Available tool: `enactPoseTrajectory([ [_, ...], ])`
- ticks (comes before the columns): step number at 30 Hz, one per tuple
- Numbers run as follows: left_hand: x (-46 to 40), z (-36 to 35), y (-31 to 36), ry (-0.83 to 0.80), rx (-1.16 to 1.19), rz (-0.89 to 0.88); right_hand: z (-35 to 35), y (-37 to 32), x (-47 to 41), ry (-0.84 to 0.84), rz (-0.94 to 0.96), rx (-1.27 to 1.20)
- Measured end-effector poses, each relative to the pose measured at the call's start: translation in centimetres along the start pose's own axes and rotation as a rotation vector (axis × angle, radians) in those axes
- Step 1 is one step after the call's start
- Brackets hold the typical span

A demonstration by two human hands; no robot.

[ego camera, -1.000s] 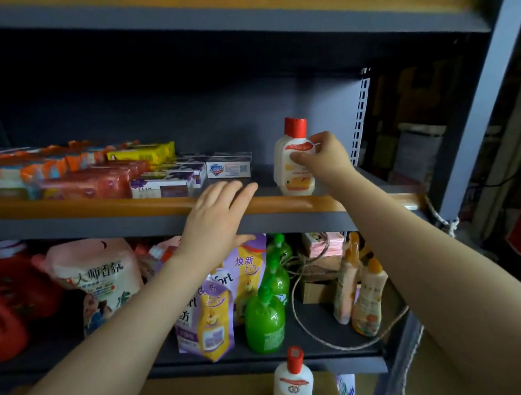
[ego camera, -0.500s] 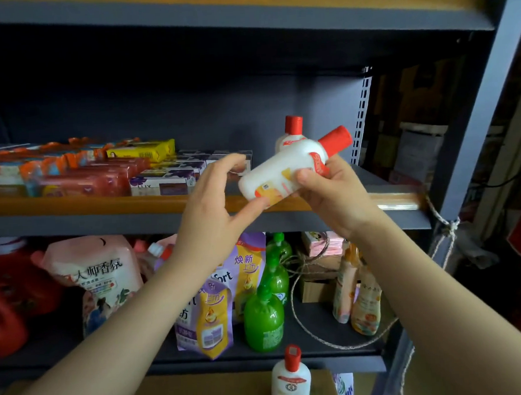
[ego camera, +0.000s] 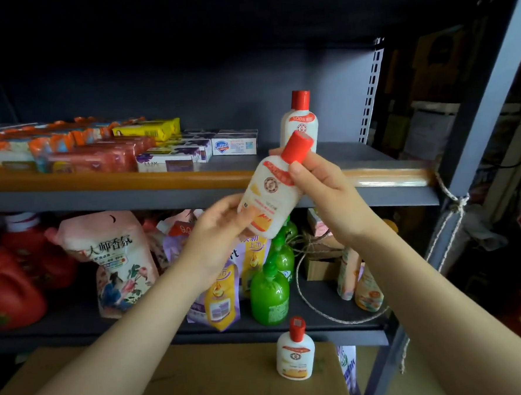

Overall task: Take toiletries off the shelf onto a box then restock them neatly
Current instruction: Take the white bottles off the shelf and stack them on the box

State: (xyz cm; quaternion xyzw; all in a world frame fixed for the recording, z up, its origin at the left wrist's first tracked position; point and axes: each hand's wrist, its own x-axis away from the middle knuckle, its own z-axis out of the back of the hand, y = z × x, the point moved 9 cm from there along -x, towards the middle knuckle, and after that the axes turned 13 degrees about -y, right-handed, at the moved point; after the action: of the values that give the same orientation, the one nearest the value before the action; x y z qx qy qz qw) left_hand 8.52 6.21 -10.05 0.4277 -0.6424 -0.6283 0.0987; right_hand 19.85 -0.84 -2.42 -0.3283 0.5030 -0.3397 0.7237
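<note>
A white lotion bottle with a red cap [ego camera: 269,193] is tilted in front of the shelf edge, held by both hands. My right hand [ego camera: 322,187] grips its neck and upper body. My left hand [ego camera: 221,230] holds its bottom end. A second bottle of the same kind [ego camera: 299,123] stands upright at the back of the middle shelf [ego camera: 100,193]. A third one [ego camera: 295,355] stands on the cardboard box [ego camera: 203,381] below.
Soap packs and boxes [ego camera: 97,149] fill the left of the middle shelf. The lower shelf holds red jugs [ego camera: 8,289], refill pouches [ego camera: 113,261], green bottles [ego camera: 269,294] and small orange-capped bottles [ego camera: 365,285]. A rope [ego camera: 448,204] hangs at the right post.
My right hand lifted the bottle off the shelf and brought it forward and down. My left hand left the shelf edge and took hold of the bottle's bottom end.
</note>
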Motion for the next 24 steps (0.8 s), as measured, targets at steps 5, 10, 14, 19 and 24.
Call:
enactPoseTrajectory([
  [5, 1.2, -1.4, -3.5, -0.039, 0.431, 0.152, -0.5, 0.3, 0.3, 0.006, 0.008, 0.034],
  [10, 2.1, -2.1, -4.4, -0.117, 0.382, 0.283, 0.2, 1.2, 0.7, 0.109, -0.03, -0.027],
  [14, 3.3, -3.0, -5.1, -0.222, 0.263, 0.401, 0.8, 3.3, 1.3, 0.219, -0.175, -0.114],
  [19, 4.5, -4.3, -5.4, -0.316, 0.321, 0.472, 0.5, 7.4, 2.5, 0.266, -0.454, -0.199],
  [24, 5.0, -4.6, -5.3, -0.233, 0.238, 0.555, -2.6, 10.5, 3.6, 0.182, -0.63, -0.559],
])
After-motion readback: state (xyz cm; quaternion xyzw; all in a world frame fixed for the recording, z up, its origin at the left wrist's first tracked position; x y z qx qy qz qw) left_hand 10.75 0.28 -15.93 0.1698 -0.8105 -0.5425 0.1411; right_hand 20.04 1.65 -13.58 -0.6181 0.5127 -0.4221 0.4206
